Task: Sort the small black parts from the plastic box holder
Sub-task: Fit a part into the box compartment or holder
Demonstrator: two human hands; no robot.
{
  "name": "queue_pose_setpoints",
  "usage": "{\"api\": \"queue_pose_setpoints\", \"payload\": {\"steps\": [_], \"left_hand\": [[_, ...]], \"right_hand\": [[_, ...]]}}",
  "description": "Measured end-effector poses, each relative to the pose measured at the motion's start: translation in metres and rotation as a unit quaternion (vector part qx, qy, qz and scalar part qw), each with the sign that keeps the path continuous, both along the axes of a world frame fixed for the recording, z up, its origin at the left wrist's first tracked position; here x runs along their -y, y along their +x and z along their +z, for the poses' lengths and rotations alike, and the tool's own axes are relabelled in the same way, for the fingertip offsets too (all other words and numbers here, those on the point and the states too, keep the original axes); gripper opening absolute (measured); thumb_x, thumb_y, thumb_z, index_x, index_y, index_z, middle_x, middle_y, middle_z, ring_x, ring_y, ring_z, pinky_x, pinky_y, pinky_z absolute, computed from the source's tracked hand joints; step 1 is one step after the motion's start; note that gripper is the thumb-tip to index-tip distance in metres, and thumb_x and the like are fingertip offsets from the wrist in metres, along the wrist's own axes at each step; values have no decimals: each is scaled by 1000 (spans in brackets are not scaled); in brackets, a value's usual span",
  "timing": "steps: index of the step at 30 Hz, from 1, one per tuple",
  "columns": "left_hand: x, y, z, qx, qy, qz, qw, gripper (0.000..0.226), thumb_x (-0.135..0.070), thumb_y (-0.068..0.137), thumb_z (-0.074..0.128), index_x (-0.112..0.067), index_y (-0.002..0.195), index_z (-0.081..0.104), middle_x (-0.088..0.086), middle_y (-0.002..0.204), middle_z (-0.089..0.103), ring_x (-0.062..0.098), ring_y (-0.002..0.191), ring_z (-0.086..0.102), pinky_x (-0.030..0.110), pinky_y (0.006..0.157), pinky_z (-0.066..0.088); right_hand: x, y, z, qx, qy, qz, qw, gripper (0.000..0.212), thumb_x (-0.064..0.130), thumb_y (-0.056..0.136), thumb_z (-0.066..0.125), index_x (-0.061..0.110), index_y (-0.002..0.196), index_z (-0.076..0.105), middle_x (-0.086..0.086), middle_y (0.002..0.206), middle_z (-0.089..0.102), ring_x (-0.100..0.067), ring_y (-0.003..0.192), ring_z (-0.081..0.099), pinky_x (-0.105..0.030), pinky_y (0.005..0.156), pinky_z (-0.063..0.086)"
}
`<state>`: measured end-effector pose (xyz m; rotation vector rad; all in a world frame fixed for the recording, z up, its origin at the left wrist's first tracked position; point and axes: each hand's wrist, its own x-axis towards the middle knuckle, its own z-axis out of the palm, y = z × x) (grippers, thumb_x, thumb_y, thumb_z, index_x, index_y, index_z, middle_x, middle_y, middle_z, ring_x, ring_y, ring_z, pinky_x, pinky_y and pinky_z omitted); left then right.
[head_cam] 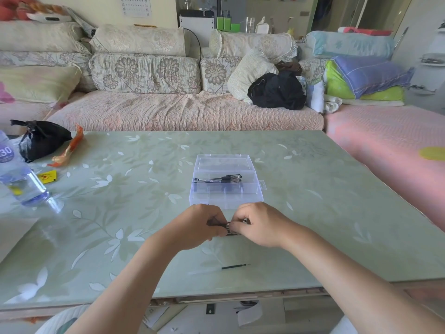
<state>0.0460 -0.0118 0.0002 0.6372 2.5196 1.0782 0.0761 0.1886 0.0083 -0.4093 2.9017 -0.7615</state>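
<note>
Black part (233, 230) sits just before our clear plastic box (250, 198). Our left hand (199, 227) and right hand (261, 225) both pinch it.

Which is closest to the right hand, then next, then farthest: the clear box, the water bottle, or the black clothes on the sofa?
From the right hand:
1. Clear box, just beyond the fingers.
2. Water bottle, far left on the table.
3. Black clothes, back on the sofa, past the table.

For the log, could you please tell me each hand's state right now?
Left hand: closed, gripping the small black part.
Right hand: closed, pinching the same small black part.
</note>
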Motion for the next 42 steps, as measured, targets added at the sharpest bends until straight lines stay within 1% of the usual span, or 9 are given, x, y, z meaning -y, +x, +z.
{"api": "queue_pose_setpoints", "payload": {"steps": [3, 6, 10, 14, 19, 24, 27, 35, 42], "left_hand": [[0, 0, 0, -3, 4, -1, 1000, 5, -17, 84, 71, -21, 86, 68, -12, 72, 68, 5, 60, 58, 26, 65, 52], [-1, 1, 0, -5, 1, -1, 1000, 5, -18, 84, 72, -20, 87, 69, -11, 72, 68, 3, 59, 58, 23, 63, 50], [-1, 1, 0, -24, -9, -7, 1000, 5, -18, 84, 71, -20, 87, 69, -12, 72, 66, 3, 60, 58, 17, 58, 47], [-1, 2, 0, -27, -13, -5, 1000, 5, -17, 84, 71, -20, 86, 69, -13, 69, 64, 4, 59, 58, 21, 60, 48], [-1, 3, 5, -59, -48, 15, 997, 1, -32, 87, 67, -33, 87, 66, -16, 78, 68, 11, 52, 62, 27, 60, 48], [0, 0, 4, -75, -73, 52, 993, 7, -42, 90, 60, -38, 90, 66, -11, 77, 68, 11, 53, 54, 26, 59, 45], [-1, -2, 1, -63, -67, 53, 994, 9, -38, 91, 58, -37, 94, 66, -12, 79, 66, 8, 59, 53, 24, 61, 45], [-4, -2, -1, -70, -84, 45, 993, 13, -30, 90, 57, -33, 96, 69, -13, 81, 65, 7, 63, 54, 19, 59, 42], [0, -4, -2, -79, -70, 48, 993, 11, -28, 90, 60, -35, 92, 68, -15, 78, 64, 6, 64, 55, 19, 59, 41]], "right_hand": [[-1, 1, 3, -1, -4, -8, 1000, 24, 52, 87, 59, 31, 86, 69, 20, 84, 62, 0, 75, 53, -23, 68, 43], [-2, 3, 4, -21, -10, -15, 1000, 15, 49, 83, 66, 33, 82, 64, 28, 73, 58, 6, 64, 49, -18, 58, 36], [-1, -1, 0, -3, -12, -9, 1000, 14, 46, 86, 63, 32, 84, 67, 19, 80, 60, 1, 72, 52, -22, 64, 39], [0, -2, -2, 14, -6, -5, 1000, 17, 45, 89, 60, 31, 86, 69, 14, 88, 63, -10, 81, 57, -28, 72, 47], [-8, -4, 6, -15, -1, -51, 999, 22, 49, 89, 54, 33, 90, 69, 17, 92, 65, -4, 80, 57, -25, 72, 47], [-32, -11, 2, -22, 135, -106, 985, 19, 46, 86, 50, 36, 92, 64, 17, 94, 55, -14, 93, 55, -27, 75, 42], [-33, -9, -3, 7, 148, -99, 984, 28, 50, 82, 57, 37, 106, 67, 18, 94, 55, -10, 94, 55, -27, 76, 42], [-29, -8, -8, -25, 160, -68, 984, 17, 33, 85, 54, 32, 93, 69, 15, 96, 65, -13, 90, 60, -30, 78, 50], [-25, -10, 0, -71, 123, -38, 989, 23, 37, 87, 51, 40, 100, 69, 20, 97, 67, -7, 90, 57, -28, 79, 50]]}}
